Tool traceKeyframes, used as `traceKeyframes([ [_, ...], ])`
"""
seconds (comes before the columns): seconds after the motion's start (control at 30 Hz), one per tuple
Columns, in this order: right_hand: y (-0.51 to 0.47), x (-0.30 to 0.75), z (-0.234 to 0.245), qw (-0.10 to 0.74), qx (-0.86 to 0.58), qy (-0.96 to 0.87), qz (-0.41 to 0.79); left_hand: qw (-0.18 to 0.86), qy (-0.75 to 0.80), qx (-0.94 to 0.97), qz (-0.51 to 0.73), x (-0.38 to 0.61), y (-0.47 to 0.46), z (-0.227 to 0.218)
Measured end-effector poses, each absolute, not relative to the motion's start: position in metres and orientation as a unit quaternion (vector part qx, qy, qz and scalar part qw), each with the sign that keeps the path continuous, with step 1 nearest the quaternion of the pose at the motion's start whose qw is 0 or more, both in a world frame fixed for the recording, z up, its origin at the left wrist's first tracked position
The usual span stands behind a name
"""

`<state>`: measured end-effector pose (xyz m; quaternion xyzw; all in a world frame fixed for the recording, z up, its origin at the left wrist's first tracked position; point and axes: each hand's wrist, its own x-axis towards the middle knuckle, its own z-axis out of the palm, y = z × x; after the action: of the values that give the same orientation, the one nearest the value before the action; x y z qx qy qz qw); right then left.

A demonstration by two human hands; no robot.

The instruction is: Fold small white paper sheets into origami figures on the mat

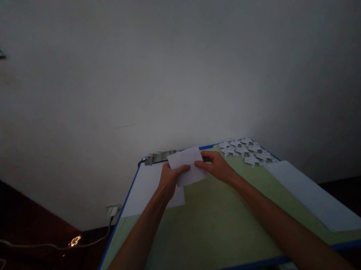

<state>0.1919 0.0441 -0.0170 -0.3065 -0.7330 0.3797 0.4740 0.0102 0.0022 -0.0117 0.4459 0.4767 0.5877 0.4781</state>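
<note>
- The left hand (pixel 168 177) grips the lower left side of a small white paper (pixel 186 158), its thumb laid flat across the front and its other fingers mostly hidden behind the sheet
- The right hand (pixel 217 165) is half closed at the paper's right edge, thumb on the front face and index finger bent near the upper corner, so that the edge sits pinched between them; its remaining fingers are hard to make out
- The paper is held up above the table (pixel 216 224), between the two hands, its near face tilted toward the person; whether it is one layer or folded cannot be told
- The table has a pale green top and a blue border, and its far side stands near a plain grey wall (pixel 161 73)
- White sheets (pixel 141 186) lie on the left part of the table, partly behind the left hand and forearm
- A dark flat device (pixel 165 155) lies at the far left edge, one end blurred out
- Pointed white folded paper shapes (pixel 229 151) are grouped at the far right corner
- A large white sheet (pixel 309 196) lies along the right side, near those shapes
- Left of the table, a white cable (pixel 49 246) runs from a wall socket (pixel 113 211)
</note>
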Motion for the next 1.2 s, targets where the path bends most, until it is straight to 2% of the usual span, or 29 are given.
traceKeyframes([
  [0.3,0.041,0.191,-0.015,0.457,-0.317,-0.71,0.432,0.471,0.484,0.453,0.582,0.011,0.001,-0.012],
  [0.5,0.04,0.194,-0.012,0.464,-0.306,-0.729,0.4,0.465,0.483,0.469,0.574,0.01,0.001,-0.01],
  [1.2,0.046,0.209,-0.01,0.461,-0.326,-0.709,0.423,0.44,0.468,0.531,0.552,0.003,0.004,-0.005],
])
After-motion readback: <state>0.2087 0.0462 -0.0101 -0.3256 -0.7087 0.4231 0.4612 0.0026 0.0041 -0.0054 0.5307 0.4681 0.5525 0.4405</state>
